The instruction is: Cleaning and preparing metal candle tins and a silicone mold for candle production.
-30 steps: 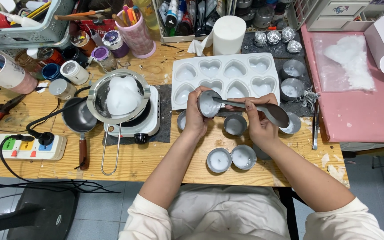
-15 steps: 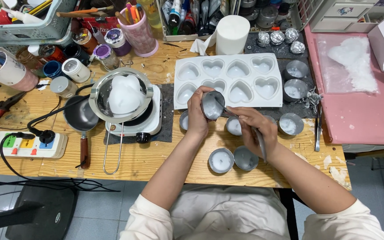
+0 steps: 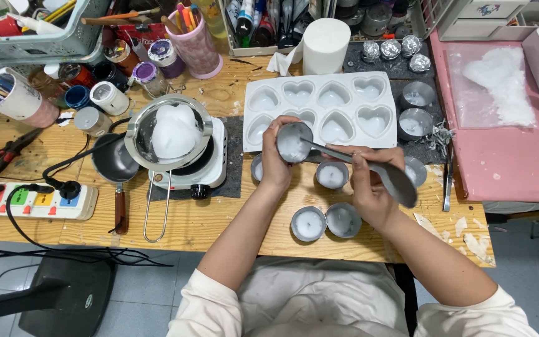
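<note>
Fingers of the left hand point(image 3: 274, 161) curl tight around a small metal cup point(image 3: 294, 143), tipped on its side so the white wax inside shows. The right hand point(image 3: 369, 184) is closed on a big metal spoon point(image 3: 369, 165), held backwards: the thin handle end pokes into the cup, and the round bowl sticks out past the right knuckles. The tip may be touching the wax, but it is too small to tell.

Just behind the fingers lies a white heart mold tray point(image 3: 378, 88). Right under the spoon, between the two hands, sits another little wax cup point(image 3: 332, 175). Two more cups point(image 3: 307, 224) sit near the wrists. Off past the left fingers, a steel pot with a white wax lump point(image 3: 171, 132) sits on a small white hot plate point(image 3: 213, 170)
</note>
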